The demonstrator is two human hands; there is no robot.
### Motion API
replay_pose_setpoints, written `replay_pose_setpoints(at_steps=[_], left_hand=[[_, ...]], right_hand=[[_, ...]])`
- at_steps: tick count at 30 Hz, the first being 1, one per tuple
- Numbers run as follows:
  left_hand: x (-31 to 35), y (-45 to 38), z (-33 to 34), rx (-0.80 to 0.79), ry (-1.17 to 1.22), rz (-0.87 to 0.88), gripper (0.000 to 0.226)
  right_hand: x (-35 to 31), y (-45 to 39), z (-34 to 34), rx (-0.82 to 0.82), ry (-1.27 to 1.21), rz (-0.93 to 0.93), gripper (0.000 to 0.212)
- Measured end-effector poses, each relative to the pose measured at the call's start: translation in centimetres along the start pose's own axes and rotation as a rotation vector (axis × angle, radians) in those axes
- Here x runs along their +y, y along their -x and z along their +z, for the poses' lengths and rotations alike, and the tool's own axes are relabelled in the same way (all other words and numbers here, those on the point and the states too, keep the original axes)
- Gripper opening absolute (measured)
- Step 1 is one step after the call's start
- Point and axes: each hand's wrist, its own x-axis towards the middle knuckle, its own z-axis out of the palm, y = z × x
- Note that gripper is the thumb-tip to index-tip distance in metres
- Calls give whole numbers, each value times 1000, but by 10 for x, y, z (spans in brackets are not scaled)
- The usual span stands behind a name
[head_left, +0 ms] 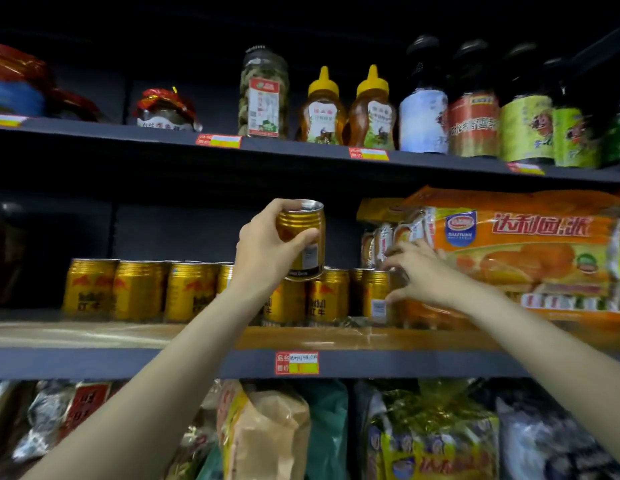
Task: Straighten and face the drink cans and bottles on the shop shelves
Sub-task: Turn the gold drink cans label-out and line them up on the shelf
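Gold can [303, 239], ribbed metal cylinder w/ silver top, sits in my left hand [267, 251], fingers wrapped round it, raised above the can row [183, 289] on the mid shelf [440, 363]. My right hand [419, 271] pinches a shelved can [376, 294] at right, beside the crinkly orange snack pack [523, 251].

I have both bare forearms reaching up and forward from the bottom of the view; my left hand [267, 252] is raised, wrist bent slightly, fingers and thumb curled round a gold can [305, 244] held clear above the row; my right hand [422, 271] sits lower and further right, fingers spread and bent, fingertips [391, 297] touching the side of a standing can [376, 294].
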Motion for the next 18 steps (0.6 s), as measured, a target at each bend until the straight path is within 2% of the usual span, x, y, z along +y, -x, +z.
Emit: replay_pose_setpoints(at_steps=[3, 7, 9, 11, 14, 18], left_hand=[[-2, 2, -5, 8, -35, -12, 41], [-8, 6, -15, -3, -50, -11, 41], [-10, 6, -19, -7, -50, -15, 41], [-8, 3, -22, -10, -33, -21, 40], [-2, -4, -17, 2, 47, -39, 37], [15, -10, 13, -53, 71, -32, 33]], right_hand=[[-12, -18, 14, 8, 144, 5, 61], [-19, -32, 30, 92, 393, -29, 44], [-17, -33, 36, 134, 384, -45, 48], [-9, -31, 35, 189, 204, -55, 56], [3, -21, 13, 241, -205, -94, 59], [15, 0, -23, 154, -790, -152, 65]])
